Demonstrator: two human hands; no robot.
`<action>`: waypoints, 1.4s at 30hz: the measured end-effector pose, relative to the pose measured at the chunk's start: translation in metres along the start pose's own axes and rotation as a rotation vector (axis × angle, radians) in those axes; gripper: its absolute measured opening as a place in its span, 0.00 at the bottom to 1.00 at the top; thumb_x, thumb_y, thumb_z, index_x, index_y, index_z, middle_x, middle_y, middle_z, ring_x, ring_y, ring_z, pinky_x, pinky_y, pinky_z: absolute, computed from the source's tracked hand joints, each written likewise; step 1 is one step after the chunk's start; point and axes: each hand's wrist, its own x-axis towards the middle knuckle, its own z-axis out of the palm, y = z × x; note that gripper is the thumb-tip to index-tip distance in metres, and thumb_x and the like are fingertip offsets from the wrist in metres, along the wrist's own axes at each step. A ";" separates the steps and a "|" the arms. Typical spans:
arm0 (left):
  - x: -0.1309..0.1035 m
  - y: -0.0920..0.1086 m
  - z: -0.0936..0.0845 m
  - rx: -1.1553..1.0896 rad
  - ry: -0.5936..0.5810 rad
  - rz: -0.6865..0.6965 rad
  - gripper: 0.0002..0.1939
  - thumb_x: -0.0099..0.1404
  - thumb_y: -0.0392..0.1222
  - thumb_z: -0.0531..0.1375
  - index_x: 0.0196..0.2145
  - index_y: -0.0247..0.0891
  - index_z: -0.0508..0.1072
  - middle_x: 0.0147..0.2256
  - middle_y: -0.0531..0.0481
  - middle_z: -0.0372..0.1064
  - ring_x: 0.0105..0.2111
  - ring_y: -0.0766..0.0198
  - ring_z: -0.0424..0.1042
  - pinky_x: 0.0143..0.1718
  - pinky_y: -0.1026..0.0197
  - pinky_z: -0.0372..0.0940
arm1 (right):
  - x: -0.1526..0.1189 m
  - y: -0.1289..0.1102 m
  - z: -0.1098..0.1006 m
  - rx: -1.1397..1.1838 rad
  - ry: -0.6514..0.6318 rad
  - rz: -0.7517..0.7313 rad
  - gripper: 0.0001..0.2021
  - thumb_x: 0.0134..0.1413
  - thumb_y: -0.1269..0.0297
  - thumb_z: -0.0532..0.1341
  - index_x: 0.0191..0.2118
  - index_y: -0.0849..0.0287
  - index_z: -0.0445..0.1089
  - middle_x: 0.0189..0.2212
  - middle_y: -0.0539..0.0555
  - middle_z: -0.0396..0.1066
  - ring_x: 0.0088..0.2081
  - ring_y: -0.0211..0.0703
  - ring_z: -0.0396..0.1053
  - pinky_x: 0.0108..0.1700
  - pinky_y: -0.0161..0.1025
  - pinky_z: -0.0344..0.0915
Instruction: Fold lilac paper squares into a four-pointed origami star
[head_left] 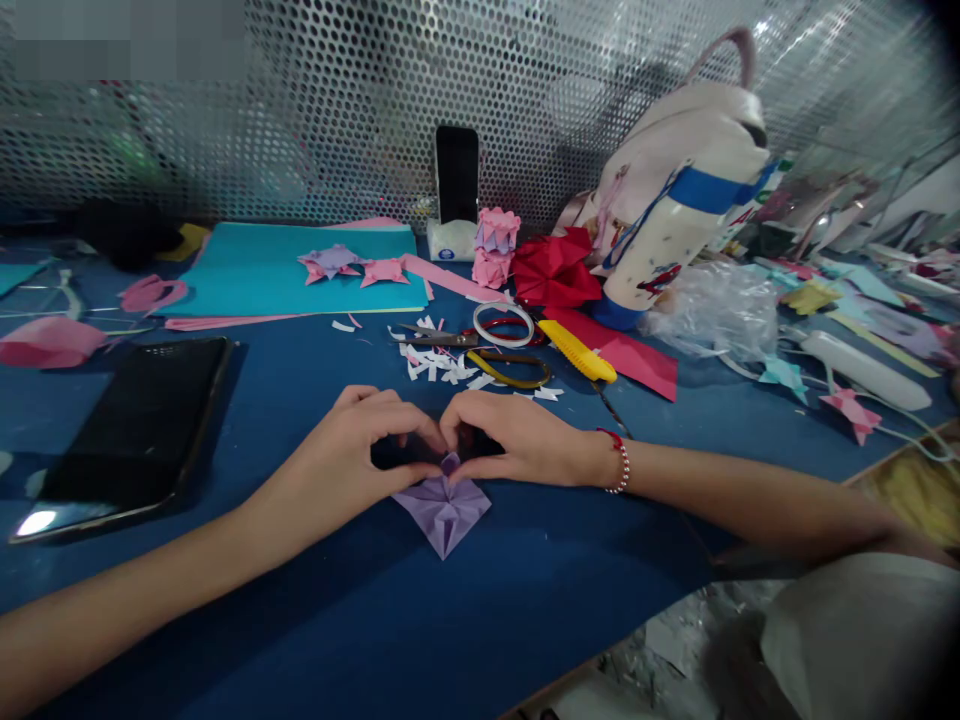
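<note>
A creased purple paper lies near the table's front edge, with a point toward me and folds spreading from its middle. My left hand pinches its far part from the left, thumb and fingers curved together. From the right, my right hand pinches the same part, its fingertips close to those of my left hand. A small raised purple fold shows between the two thumbs. The far edge of the paper is hidden behind my fingers.
Scissors, white paper scraps and a yellow cutter lie just beyond my hands. A black phone is at left, blue sheets behind. A bottle stands at back right.
</note>
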 end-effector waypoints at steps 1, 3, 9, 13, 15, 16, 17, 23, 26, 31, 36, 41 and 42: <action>0.001 0.001 0.001 -0.004 -0.016 0.001 0.13 0.83 0.59 0.71 0.42 0.52 0.89 0.38 0.58 0.88 0.40 0.57 0.80 0.65 0.47 0.68 | 0.000 0.000 -0.001 0.029 -0.004 0.013 0.18 0.82 0.56 0.80 0.50 0.51 0.70 0.47 0.50 0.77 0.46 0.46 0.73 0.48 0.40 0.65; 0.001 0.001 0.002 -0.013 -0.044 0.003 0.13 0.83 0.59 0.71 0.42 0.54 0.90 0.37 0.59 0.88 0.39 0.58 0.80 0.67 0.46 0.67 | 0.002 0.001 -0.003 0.072 -0.015 0.024 0.19 0.80 0.57 0.81 0.49 0.51 0.69 0.47 0.49 0.77 0.46 0.46 0.72 0.48 0.41 0.64; 0.005 -0.003 0.005 -0.052 -0.082 -0.033 0.13 0.82 0.60 0.72 0.42 0.54 0.92 0.39 0.58 0.90 0.41 0.57 0.82 0.67 0.45 0.66 | 0.005 0.004 -0.002 0.179 -0.023 0.015 0.22 0.79 0.54 0.81 0.46 0.50 0.67 0.45 0.48 0.76 0.46 0.47 0.71 0.47 0.41 0.62; 0.009 0.000 0.005 -0.067 -0.082 -0.081 0.11 0.78 0.58 0.74 0.39 0.54 0.91 0.38 0.58 0.89 0.41 0.56 0.82 0.61 0.47 0.67 | 0.007 0.005 -0.002 0.241 -0.029 0.025 0.25 0.78 0.47 0.82 0.45 0.50 0.66 0.44 0.48 0.74 0.45 0.46 0.70 0.46 0.42 0.60; 0.011 0.003 0.001 -0.067 -0.100 -0.100 0.10 0.77 0.56 0.75 0.38 0.54 0.91 0.36 0.58 0.88 0.40 0.56 0.81 0.59 0.47 0.67 | 0.007 0.005 -0.002 0.245 -0.027 0.031 0.25 0.79 0.45 0.81 0.45 0.50 0.66 0.43 0.48 0.74 0.44 0.46 0.70 0.46 0.41 0.60; 0.013 0.006 -0.002 -0.068 -0.118 -0.107 0.08 0.76 0.55 0.75 0.38 0.54 0.91 0.36 0.59 0.87 0.40 0.57 0.81 0.59 0.48 0.68 | 0.007 0.005 -0.002 0.245 -0.026 0.028 0.25 0.79 0.45 0.81 0.45 0.50 0.66 0.43 0.48 0.74 0.44 0.46 0.69 0.46 0.41 0.59; 0.015 0.008 -0.005 -0.069 -0.140 -0.113 0.07 0.76 0.53 0.75 0.39 0.54 0.92 0.36 0.59 0.87 0.40 0.57 0.82 0.60 0.48 0.68 | 0.007 0.006 -0.002 0.245 -0.024 0.024 0.25 0.79 0.44 0.80 0.45 0.50 0.66 0.43 0.48 0.73 0.43 0.46 0.69 0.45 0.41 0.59; 0.026 0.015 -0.015 -0.045 -0.239 -0.143 0.04 0.73 0.51 0.77 0.39 0.55 0.93 0.38 0.58 0.89 0.41 0.55 0.85 0.62 0.47 0.72 | 0.007 0.012 -0.002 0.245 -0.018 0.020 0.29 0.78 0.37 0.79 0.44 0.49 0.63 0.42 0.47 0.71 0.41 0.45 0.66 0.44 0.42 0.57; 0.026 0.016 -0.013 -0.025 -0.232 -0.152 0.06 0.74 0.53 0.75 0.40 0.54 0.93 0.37 0.57 0.89 0.41 0.55 0.86 0.62 0.47 0.73 | 0.007 0.012 -0.003 0.258 -0.024 -0.003 0.30 0.78 0.33 0.77 0.44 0.49 0.64 0.42 0.47 0.71 0.41 0.45 0.65 0.44 0.42 0.57; 0.020 0.018 -0.009 -0.008 -0.179 -0.142 0.07 0.72 0.53 0.73 0.39 0.52 0.91 0.36 0.57 0.89 0.41 0.55 0.85 0.66 0.46 0.74 | 0.002 -0.001 0.001 0.175 0.007 0.075 0.28 0.76 0.43 0.81 0.46 0.49 0.62 0.43 0.47 0.74 0.41 0.45 0.69 0.44 0.42 0.59; 0.021 0.015 -0.014 -0.028 -0.185 -0.119 0.08 0.73 0.56 0.75 0.39 0.53 0.92 0.37 0.57 0.89 0.41 0.56 0.86 0.62 0.49 0.75 | 0.000 -0.013 0.007 0.036 0.047 0.142 0.28 0.73 0.52 0.82 0.45 0.48 0.59 0.41 0.46 0.74 0.41 0.46 0.70 0.45 0.42 0.59; 0.024 0.012 -0.016 -0.053 -0.184 -0.104 0.13 0.77 0.61 0.74 0.40 0.55 0.94 0.36 0.55 0.90 0.42 0.53 0.86 0.55 0.51 0.77 | 0.001 -0.013 0.005 0.035 0.035 0.131 0.28 0.74 0.52 0.82 0.45 0.48 0.59 0.40 0.45 0.74 0.40 0.46 0.69 0.45 0.42 0.58; 0.023 0.012 -0.015 -0.057 -0.175 -0.104 0.13 0.78 0.61 0.74 0.40 0.55 0.94 0.35 0.55 0.90 0.41 0.53 0.86 0.57 0.51 0.78 | 0.001 -0.013 0.005 0.036 0.035 0.128 0.28 0.74 0.52 0.82 0.45 0.48 0.59 0.40 0.45 0.74 0.40 0.46 0.69 0.45 0.42 0.58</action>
